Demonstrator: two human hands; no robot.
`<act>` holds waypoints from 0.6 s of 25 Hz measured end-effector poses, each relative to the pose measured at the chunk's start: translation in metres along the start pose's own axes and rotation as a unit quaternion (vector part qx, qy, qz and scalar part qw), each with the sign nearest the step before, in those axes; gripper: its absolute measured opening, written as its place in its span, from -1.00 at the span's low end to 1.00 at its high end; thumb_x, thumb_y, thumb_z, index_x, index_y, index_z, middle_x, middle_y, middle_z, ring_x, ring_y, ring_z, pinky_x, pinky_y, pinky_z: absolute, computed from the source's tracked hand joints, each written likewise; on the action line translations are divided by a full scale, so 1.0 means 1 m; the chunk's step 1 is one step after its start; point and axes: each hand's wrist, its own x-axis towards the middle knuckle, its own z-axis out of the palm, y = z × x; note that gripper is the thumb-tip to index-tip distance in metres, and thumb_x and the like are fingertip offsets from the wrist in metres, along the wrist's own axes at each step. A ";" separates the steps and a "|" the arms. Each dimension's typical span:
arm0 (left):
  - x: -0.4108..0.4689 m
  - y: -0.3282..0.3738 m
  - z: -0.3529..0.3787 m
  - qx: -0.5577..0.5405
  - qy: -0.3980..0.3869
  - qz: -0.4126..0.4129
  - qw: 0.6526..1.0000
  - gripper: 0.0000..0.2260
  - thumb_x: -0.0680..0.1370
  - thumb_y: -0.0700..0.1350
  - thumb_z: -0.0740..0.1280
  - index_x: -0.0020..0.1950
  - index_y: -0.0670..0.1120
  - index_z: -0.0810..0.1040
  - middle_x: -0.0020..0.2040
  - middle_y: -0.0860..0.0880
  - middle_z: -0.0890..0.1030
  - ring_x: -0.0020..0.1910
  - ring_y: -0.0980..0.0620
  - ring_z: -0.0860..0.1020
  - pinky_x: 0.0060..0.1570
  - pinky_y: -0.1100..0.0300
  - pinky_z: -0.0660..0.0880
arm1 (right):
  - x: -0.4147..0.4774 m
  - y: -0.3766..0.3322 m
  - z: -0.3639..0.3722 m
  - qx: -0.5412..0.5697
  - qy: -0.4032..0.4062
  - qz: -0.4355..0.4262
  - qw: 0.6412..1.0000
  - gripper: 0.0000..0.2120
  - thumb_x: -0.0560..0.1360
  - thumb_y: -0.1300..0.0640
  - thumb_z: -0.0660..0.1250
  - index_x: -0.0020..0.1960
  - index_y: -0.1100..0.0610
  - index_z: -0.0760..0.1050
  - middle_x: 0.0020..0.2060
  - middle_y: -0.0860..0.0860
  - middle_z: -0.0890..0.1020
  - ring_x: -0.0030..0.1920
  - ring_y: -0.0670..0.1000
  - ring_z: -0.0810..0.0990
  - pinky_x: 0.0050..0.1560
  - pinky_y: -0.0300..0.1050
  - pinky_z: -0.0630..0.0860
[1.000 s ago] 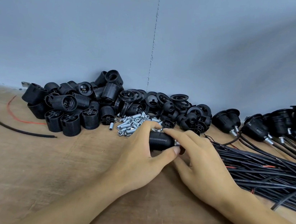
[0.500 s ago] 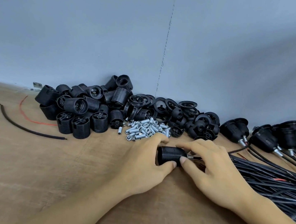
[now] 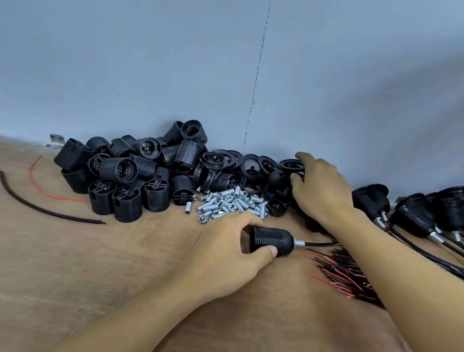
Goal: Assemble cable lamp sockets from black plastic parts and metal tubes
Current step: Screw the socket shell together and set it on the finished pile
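Note:
My left hand (image 3: 226, 255) grips a black ribbed socket body (image 3: 271, 241) lying sideways on the wooden table; a metal tube (image 3: 299, 243) and a black cable stick out of its right end. My right hand (image 3: 322, 189) reaches back into the heap of black rings (image 3: 258, 166) by the wall, its fingers curled on a ring (image 3: 292, 164). A pile of small metal tubes (image 3: 230, 202) lies just behind my left hand. Black threaded socket shells (image 3: 124, 179) are heaped to the left.
Finished sockets with cables (image 3: 426, 213) lie in a row at the right, their cable bundle (image 3: 342, 273) with red wire ends running under my right forearm. A loose black cable (image 3: 41, 205) and a red wire (image 3: 46, 191) lie at the left. A grey wall stands close behind.
My right hand let go of the socket's tube end and moved back to the ring heap. My left hand kept hold of the socket body.

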 end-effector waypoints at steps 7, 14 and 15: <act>0.002 -0.001 -0.001 -0.043 0.005 -0.022 0.999 -0.78 0.44 0.08 0.52 0.06 0.15 0.62 -0.33 0.22 0.52 -0.32 0.27 0.47 -0.28 0.38 0.32 | 0.012 0.004 0.007 0.087 0.054 0.022 0.995 -0.76 0.58 0.04 0.25 0.19 0.02 0.59 0.01 0.04 0.66 0.06 0.19 0.57 -0.07 -0.04 0.43; 0.001 0.003 -0.003 -0.086 0.042 -0.021 0.995 -0.62 0.52 0.12 0.44 0.31 0.17 0.49 0.06 0.23 0.57 -0.15 0.22 0.53 -0.07 0.31 0.42 | -0.018 -0.021 -0.028 0.323 0.063 -0.032 0.944 -0.91 0.56 0.02 0.35 0.00 -0.08 0.63 -0.26 -0.15 0.62 -0.29 -0.19 0.51 -0.21 -0.26 0.39; 0.000 0.004 -0.003 -0.101 0.089 -0.016 0.991 -0.62 0.55 0.09 0.42 0.35 0.15 0.47 0.10 0.22 0.55 -0.12 0.21 0.54 -0.05 0.30 0.44 | -0.028 -0.023 -0.034 0.347 0.011 -0.062 0.936 -0.94 0.54 0.01 0.37 -0.05 -0.08 0.63 -0.32 -0.16 0.61 -0.33 -0.21 0.50 -0.23 -0.29 0.37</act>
